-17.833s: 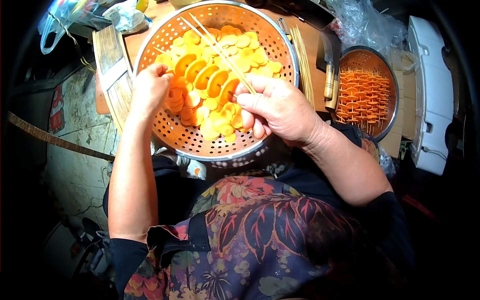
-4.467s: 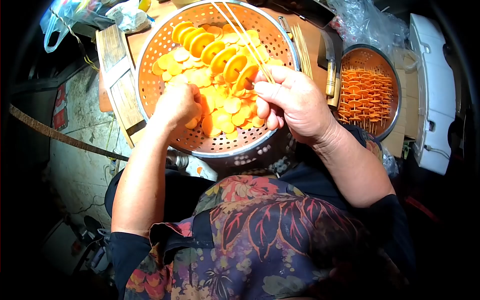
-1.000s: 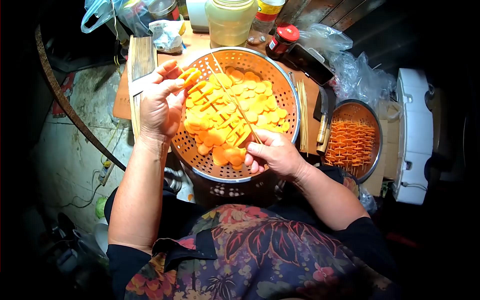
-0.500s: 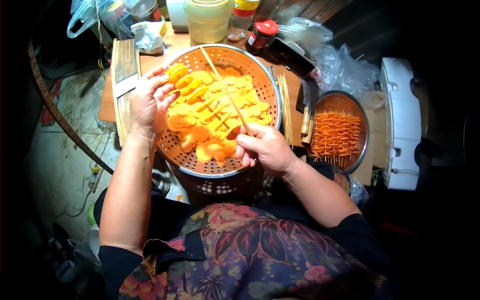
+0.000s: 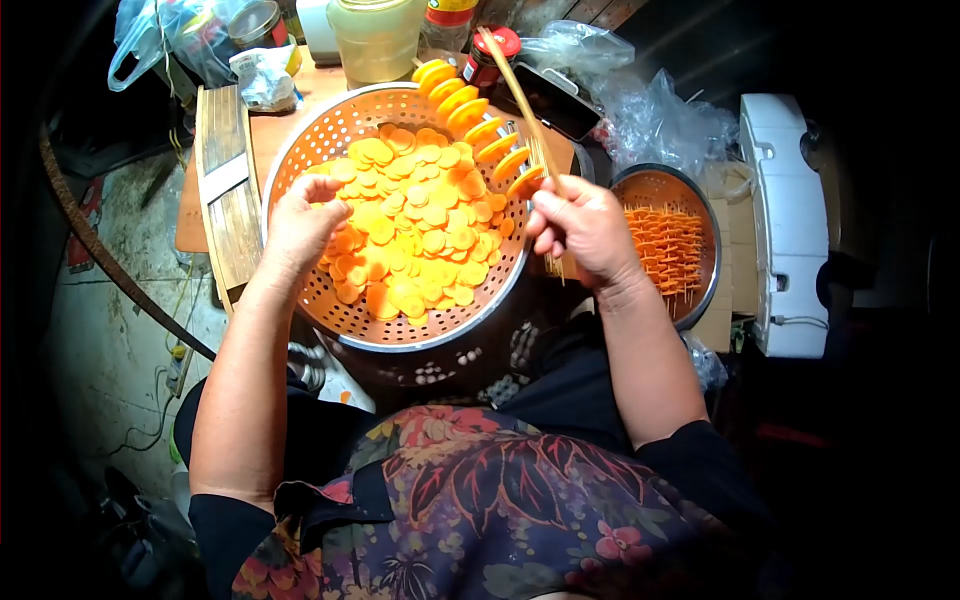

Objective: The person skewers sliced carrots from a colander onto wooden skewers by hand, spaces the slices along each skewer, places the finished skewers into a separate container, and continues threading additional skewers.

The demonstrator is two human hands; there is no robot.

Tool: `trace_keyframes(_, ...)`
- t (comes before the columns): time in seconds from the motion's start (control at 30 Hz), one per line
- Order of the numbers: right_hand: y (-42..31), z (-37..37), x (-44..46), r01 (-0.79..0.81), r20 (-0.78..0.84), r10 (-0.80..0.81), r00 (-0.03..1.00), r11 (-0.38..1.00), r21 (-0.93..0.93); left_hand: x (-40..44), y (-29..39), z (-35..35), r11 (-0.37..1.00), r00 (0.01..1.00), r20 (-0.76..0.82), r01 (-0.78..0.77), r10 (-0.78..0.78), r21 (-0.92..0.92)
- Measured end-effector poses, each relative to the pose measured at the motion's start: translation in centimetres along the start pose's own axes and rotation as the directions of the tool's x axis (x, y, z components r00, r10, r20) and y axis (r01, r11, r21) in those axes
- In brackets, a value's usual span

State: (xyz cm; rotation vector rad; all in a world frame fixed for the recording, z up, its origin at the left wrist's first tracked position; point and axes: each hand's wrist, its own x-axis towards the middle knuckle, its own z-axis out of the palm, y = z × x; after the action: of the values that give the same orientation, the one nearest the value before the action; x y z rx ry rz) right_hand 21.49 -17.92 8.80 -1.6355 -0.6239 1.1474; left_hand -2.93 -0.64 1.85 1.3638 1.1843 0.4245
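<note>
My right hand point(image 5: 588, 228) is closed on a bamboo skewer of carrot slices point(image 5: 468, 112), held slanting over the colander's right rim. The slices sit spaced along it. A bare bamboo skewer point(image 5: 515, 85) also rises from the same fingers, up and to the left. My left hand point(image 5: 303, 222) hovers over the left side of the colander, fingers curled with a gap to the thumb, and nothing visible in it. Below lies a heap of thin round carrot slices point(image 5: 415, 225) in the perforated metal colander point(image 5: 325, 135).
At right, a second bowl point(image 5: 712, 230) holds rows of finished carrot skewers point(image 5: 665, 250). A white foam box point(image 5: 785, 225) stands beyond it. Behind are a red-lidded jar point(image 5: 490, 55), a yellowish tub point(image 5: 375, 40) and plastic bags point(image 5: 670, 120). A wooden slatted piece point(image 5: 228, 190) lies left.
The carrot skewer has gone from my left hand to my right, which has moved up and right with it and the bare skewer. My left hand has let go and its fingers have curled.
</note>
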Motion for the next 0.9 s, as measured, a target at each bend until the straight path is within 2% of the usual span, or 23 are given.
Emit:
trace_keyframes(0.07,-0.2,-1.3,0.5,0.027,-0.041,-0.028,0.999,0.999,-0.02,0.5,-1.2,0.3,0.976,0.997,0.05,-0.076,0.067,0.204)
trace_keyframes(0.1,-0.5,-1.6,0.6,0.018,-0.055,-0.021,0.998,0.998,-0.054,0.6,-1.6,0.4,0.895,0.99,0.081,-0.14,0.116,0.424)
trace_keyframes(0.17,-0.7,-1.8,0.8,-0.006,-0.067,-0.001,0.998,0.995,-0.104,-0.6,-0.4,1.1,0.842,0.992,0.12,-0.087,0.027,0.532)
trace_keyframes(0.2,-0.6,-1.9,0.9,-0.011,-0.068,0.004,0.998,0.995,-0.103,-0.4,-0.9,1.2,0.797,0.983,0.185,-0.109,-0.003,0.594)
trace_keyframes(0.23,-0.6,-1.7,1.1,-0.027,-0.051,0.021,0.998,0.991,-0.132,-0.6,-1.0,1.4,0.797,0.983,0.186,-0.107,-0.007,0.594)
trace_keyframes(0.3,-0.6,-1.5,1.4,-0.048,-0.031,0.044,0.999,0.986,-0.16,-1.3,-1.2,2.2,0.522,0.969,0.246,-0.219,0.019,0.825)
trace_keyframes(0.47,-0.9,-1.4,1.8,-0.07,-0.05,0.06,0.997,0.971,-0.227,-1.5,-1.0,2.8,0.475,0.957,0.278,-0.207,-0.082,0.855)
trace_keyframes(0.53,-0.9,-1.9,2.1,-0.043,-0.06,0.031,0.998,0.977,-0.209,-1.5,-0.5,2.8,0.436,0.922,0.345,-0.241,-0.177,0.867)
trace_keyframes(0.67,-1.3,-3.1,2.2,0.01,-0.182,-0.046,0.982,0.981,-0.196,-1.2,-1.4,2.8,0.448,0.895,0.415,-0.308,-0.163,0.84)
trace_keyframes(0.73,-1.4,-3.9,2.4,0.012,-0.226,-0.06,0.972,0.978,-0.208,-1.2,-0.8,2.7,0.51,0.871,0.407,-0.226,-0.277,0.83)
trace_keyframes(0.83,-0.8,-5.4,2.7,-0.025,-0.308,-0.046,0.95,0.975,-0.221,-1.6,-0.6,2.7,0.522,0.897,0.372,-0.204,-0.238,0.828)
trace_keyframes(0.9,-0.4,-6.1,3.0,-0.136,-0.369,0.034,0.929,0.958,-0.252,-1.6,-0.1,2.6,0.502,0.899,0.362,-0.201,-0.246,0.841)
